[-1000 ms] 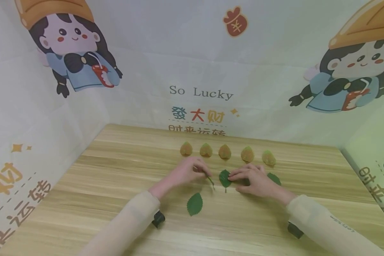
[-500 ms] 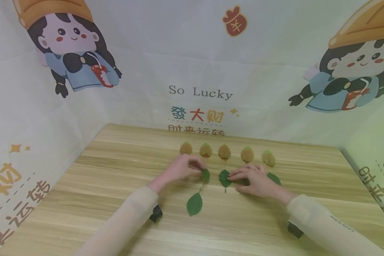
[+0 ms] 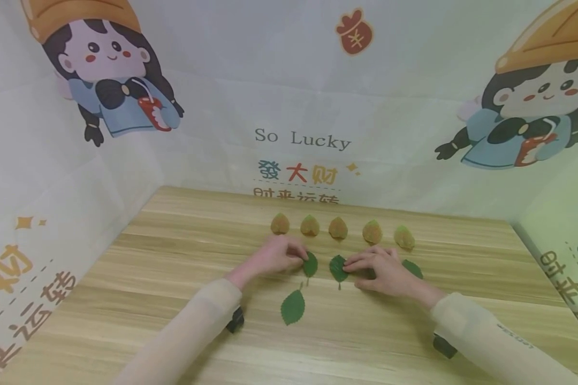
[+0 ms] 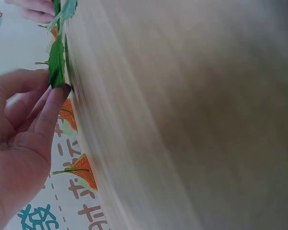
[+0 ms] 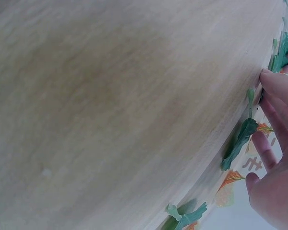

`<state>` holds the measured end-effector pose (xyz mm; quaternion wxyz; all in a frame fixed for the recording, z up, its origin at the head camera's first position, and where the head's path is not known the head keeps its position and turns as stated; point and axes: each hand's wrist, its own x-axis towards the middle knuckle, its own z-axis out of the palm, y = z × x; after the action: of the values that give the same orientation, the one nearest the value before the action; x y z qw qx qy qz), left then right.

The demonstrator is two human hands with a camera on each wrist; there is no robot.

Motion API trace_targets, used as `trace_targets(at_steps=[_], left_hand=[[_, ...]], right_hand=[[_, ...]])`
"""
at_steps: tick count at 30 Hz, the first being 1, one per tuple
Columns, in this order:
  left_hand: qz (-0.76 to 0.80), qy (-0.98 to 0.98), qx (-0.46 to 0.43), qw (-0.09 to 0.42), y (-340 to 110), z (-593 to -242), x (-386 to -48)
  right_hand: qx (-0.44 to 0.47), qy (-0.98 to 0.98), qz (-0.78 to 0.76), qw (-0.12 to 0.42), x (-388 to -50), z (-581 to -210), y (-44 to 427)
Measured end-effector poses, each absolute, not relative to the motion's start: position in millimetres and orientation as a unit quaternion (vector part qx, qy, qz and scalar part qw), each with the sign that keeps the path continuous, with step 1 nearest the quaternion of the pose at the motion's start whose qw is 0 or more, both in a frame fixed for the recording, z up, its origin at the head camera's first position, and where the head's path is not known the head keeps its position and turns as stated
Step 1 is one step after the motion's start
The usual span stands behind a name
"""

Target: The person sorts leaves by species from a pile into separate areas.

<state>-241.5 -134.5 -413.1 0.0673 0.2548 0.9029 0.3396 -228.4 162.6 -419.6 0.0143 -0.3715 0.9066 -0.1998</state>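
Thumb and fingers of my left hand (image 3: 279,254) pinch the edge of a green leaf (image 3: 311,265) low over the table; the left wrist view shows this leaf (image 4: 56,64) between the fingertips. To its right, the fingertips of my right hand (image 3: 387,272) rest on a second green leaf (image 3: 337,268), fingers extended. Nearer to me lies a loose green leaf (image 3: 293,308), its stem pointing away. Another green leaf (image 3: 413,268) is partly hidden behind the right hand. A dark green leaf (image 5: 240,143) shows beside that hand's fingers in the right wrist view.
Several orange-brown leaves with green edges, such as the leftmost leaf (image 3: 280,223), form a row along the back of the wooden table (image 3: 173,246). A printed cloth (image 3: 212,107) hangs behind and at both sides. Black wrist cameras sit under both sleeves.
The leaf in my left hand has turned from edge-on to flatter, its stem now pointing towards me, and has come down beside the second leaf. My right hand stays in place.
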Motion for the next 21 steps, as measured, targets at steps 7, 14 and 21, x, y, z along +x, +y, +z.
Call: trace_targets(at_steps=[7, 14, 21], left_hand=[[0.340, 0.894, 0.279, 0.089, -132.0, -417.6, -247.3], [0.340, 0.889, 0.291, 0.094, -130.0, -417.5, -248.9], [0.332, 0.891, 0.294, 0.094, -129.0, -417.6, -248.5]], right_hand=[[-0.371, 0.908, -0.194, 0.010, -230.1, -420.1, 162.3], [-0.373, 0.908, -0.190, 0.009, -229.7, -419.5, 163.0], [-0.373, 0.909, -0.184, -0.004, -228.0, -419.4, 163.0]])
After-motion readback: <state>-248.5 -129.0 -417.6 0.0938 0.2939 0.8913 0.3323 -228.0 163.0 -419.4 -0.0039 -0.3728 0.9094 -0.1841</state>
